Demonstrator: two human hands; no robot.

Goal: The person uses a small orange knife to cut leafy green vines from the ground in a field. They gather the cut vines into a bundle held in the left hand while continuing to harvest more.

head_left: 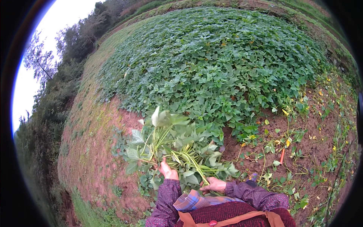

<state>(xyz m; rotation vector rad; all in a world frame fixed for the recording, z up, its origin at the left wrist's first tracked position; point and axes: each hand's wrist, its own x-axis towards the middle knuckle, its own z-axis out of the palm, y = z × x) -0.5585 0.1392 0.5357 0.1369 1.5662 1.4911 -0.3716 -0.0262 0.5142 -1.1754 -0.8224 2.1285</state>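
Note:
A large bundle of cut leafy vines (181, 154), likely sweet potato, hangs in front of my body between both hands. My left hand (168, 170) grips the stems on the bundle's left side, its fingers partly hidden by leaves. Around the pale green stems at the lower right, my right hand (214, 185) is closed near my waist. Some leaves at the top of the bundle are blurred. Beyond it stands a dense bed of growing vines (212, 73) with lobed green leaves.
Brown soil (255, 159) to the right carries scattered vine pieces and yellowed leaves. An orange-red stick-like object (282, 156) lies there among the stems. Reddish bare ground (99, 167) slopes off to the left, with dark trees (56, 99) along its edge. A shoe (251, 180) shows beside my right sleeve.

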